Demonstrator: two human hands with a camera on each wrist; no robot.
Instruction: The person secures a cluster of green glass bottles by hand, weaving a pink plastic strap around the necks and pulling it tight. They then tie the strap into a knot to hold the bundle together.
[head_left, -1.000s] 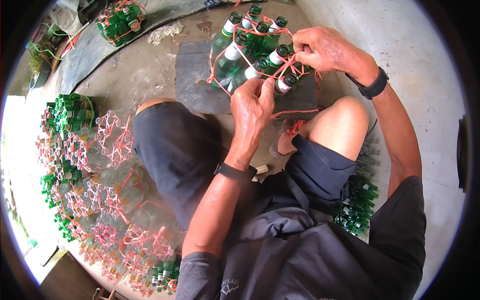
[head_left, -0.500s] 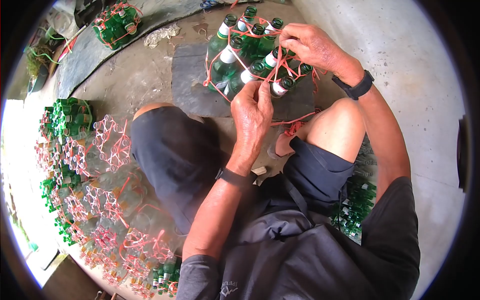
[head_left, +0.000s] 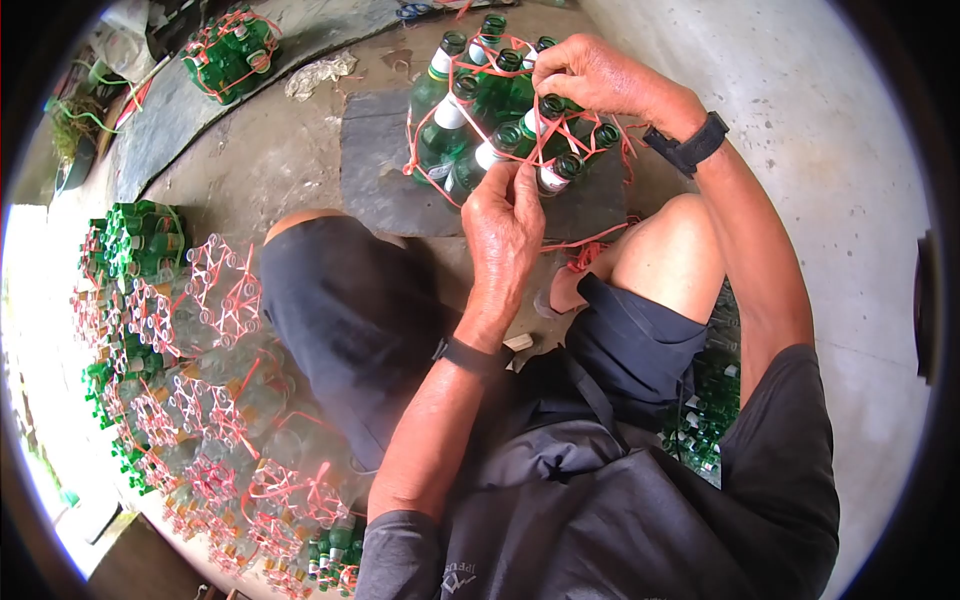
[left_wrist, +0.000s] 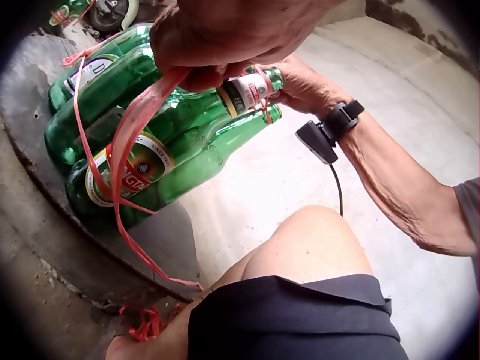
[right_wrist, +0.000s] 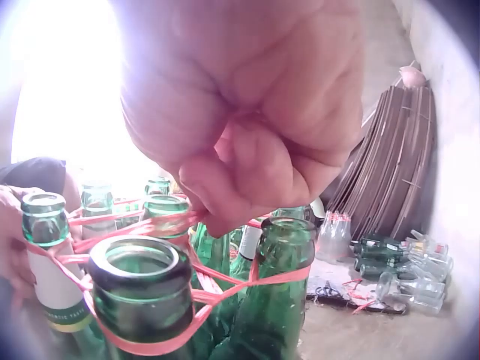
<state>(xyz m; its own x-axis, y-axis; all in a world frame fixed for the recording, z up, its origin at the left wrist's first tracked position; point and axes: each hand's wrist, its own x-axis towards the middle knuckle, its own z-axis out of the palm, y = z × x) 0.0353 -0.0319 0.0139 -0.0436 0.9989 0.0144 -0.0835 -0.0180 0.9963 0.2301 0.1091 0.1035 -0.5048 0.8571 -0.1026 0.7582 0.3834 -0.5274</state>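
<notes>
Several green glass bottles (head_left: 437,148) stand grouped on a dark slab, with pink plastic twine (right_wrist: 150,346) wound around and between their necks. My left hand (head_left: 503,220), at the near side of the group, pinches the twine between thumb and fingers. In the left wrist view a strand of twine (left_wrist: 129,142) hangs from the left hand (left_wrist: 232,34) past a labelled bottle (left_wrist: 142,176). My right hand (head_left: 600,78) is over the far right necks. Its fingers are curled round a pink strand in the right wrist view, where the hand (right_wrist: 247,112) hangs above the bottle mouths.
The dark slab (head_left: 375,190) lies on the floor in front of my knees. Many clear and green bottles with pink twine (head_left: 215,400) stand at the left. Another tied green bundle (head_left: 228,62) sits at the far left. A pale wall (right_wrist: 459,150) rises at the right.
My right hand has moved left over the bottle necks, drawing a strand of twine with it. My left hand stays at the near side of the group, with its pinch kept.
</notes>
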